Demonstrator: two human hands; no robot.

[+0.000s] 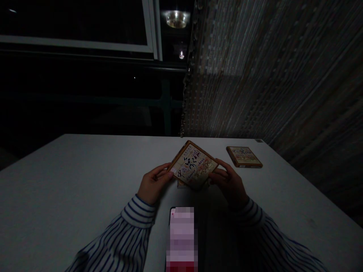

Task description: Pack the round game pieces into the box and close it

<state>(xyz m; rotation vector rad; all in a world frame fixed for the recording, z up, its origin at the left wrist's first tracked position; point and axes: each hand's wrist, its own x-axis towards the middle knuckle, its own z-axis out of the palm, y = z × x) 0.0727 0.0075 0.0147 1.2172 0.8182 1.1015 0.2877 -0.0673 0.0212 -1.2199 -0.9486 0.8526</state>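
The room is dark: a white window frame stands at the left, a glass lamp glows beyond the fingers, and a beaded string curtain hangs to the right. A white table spreads under and around both hands.

From the left, the left hand, its cuff striped blue and white, has thumb and fingers clamped on the left corner of a Chinese chess box. The box is held tilted between the two hands, printed face up. The right hand pinches its right corner. Under the box, just right of the left fingertips, a pale edge shows; what it belongs to cannot be told. Nearer the wearer than the fingers, between the forearms, is a phone. Beyond the right fingers, well apart, lies another box.

Counted: two printed boxes, one phone, two hands.
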